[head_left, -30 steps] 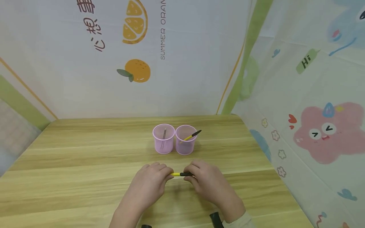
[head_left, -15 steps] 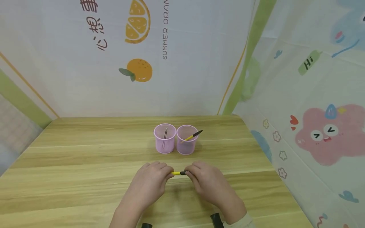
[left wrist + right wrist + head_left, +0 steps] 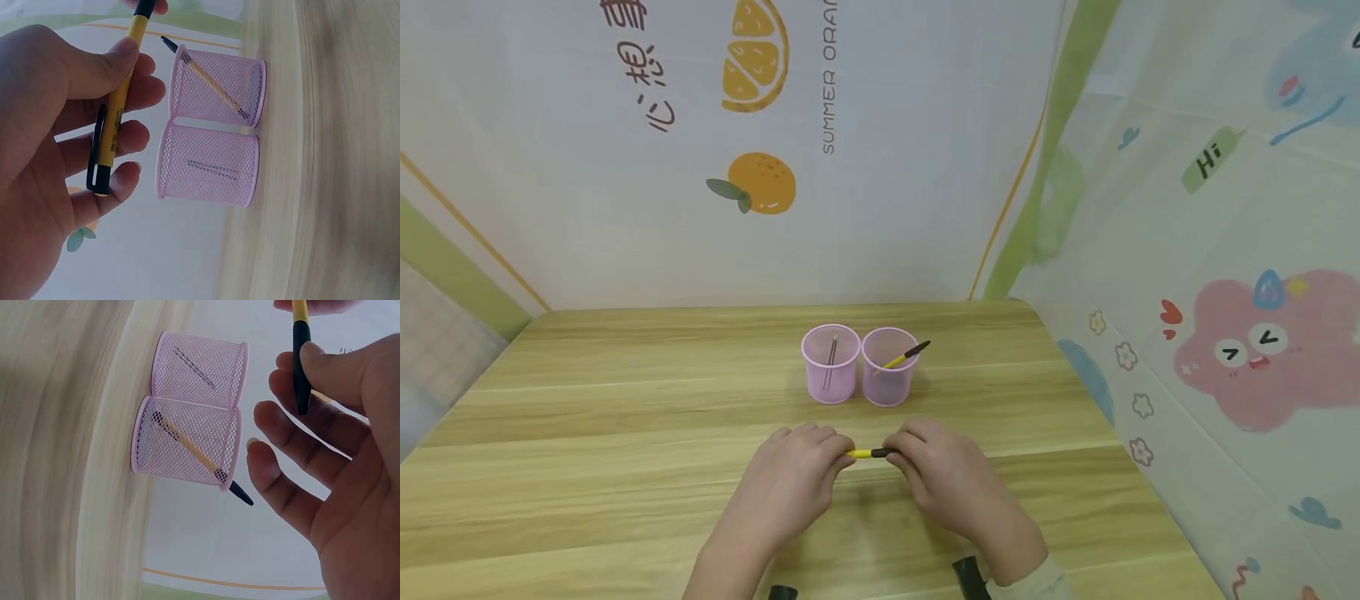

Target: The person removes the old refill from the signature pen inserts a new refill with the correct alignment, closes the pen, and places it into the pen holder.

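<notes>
A yellow ballpoint pen [image 3: 861,454] with a black grip section and black clip lies level between my two hands, above the table. My left hand [image 3: 797,475] pinches its yellow barrel between thumb and fingers; the clip end [image 3: 99,178] rests along those fingers in the left wrist view. At the black front part [image 3: 301,369], the thumb and fingertips of my right hand [image 3: 942,475] hold it, with the tip pointing out past the thumb. Beyond the hands, a pink mesh cup [image 3: 887,387] holds a second yellow and black pen [image 3: 904,357], leaning with its black tip over the rim.
Touching that cup on its left is another pink mesh cup [image 3: 831,385] with two thin dark refills [image 3: 831,362] inside. Both stand on the wood-grain table [image 3: 625,417]. A printed curtain [image 3: 887,208] hangs behind the table, and another patterned sheet [image 3: 1225,250] runs along the right side.
My right hand's fingers have shifted slightly along the black front part, covering more of its tip end. Both hands keep hold of the pen; the cups stay in place.
</notes>
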`<state>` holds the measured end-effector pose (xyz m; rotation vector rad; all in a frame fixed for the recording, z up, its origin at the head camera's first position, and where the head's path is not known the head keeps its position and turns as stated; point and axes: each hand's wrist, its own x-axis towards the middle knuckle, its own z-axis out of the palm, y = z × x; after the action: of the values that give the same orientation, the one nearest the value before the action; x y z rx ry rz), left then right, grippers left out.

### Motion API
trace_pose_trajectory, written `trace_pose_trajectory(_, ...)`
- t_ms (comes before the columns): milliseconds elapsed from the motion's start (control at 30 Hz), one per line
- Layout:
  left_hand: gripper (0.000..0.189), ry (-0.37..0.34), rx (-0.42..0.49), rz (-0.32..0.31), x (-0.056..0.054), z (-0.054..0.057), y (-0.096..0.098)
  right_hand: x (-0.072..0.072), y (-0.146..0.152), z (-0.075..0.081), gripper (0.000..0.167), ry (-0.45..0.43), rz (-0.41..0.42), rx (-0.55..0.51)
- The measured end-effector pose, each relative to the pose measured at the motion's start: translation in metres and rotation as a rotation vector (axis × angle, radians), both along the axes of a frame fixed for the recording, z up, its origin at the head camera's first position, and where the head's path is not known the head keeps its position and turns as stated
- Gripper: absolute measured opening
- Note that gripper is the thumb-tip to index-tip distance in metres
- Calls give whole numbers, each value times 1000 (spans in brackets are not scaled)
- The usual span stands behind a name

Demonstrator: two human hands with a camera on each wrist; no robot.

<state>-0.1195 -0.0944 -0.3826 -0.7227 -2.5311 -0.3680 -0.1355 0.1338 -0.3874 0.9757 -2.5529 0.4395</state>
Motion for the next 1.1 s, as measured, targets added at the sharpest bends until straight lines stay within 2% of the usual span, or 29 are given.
trace_pose_trajectory(233, 5, -16, 4, 6, 0, 2, 0, 0, 0, 2, 5, -4, -9, 10)
trace_pose_trajectory(667, 7, -29, -8, 13, 1, 4, -1, 0, -3, 5, 19, 39, 15, 17)
trace_pose_trajectory(867, 7, -23, -12, 11, 1, 4, -2, 0, -3, 5, 16, 51, 39, -9)
trace_pose_trajectory(1100, 8, 0, 2, 6, 2, 2, -4, 0, -6, 4, 4, 96, 58, -15)
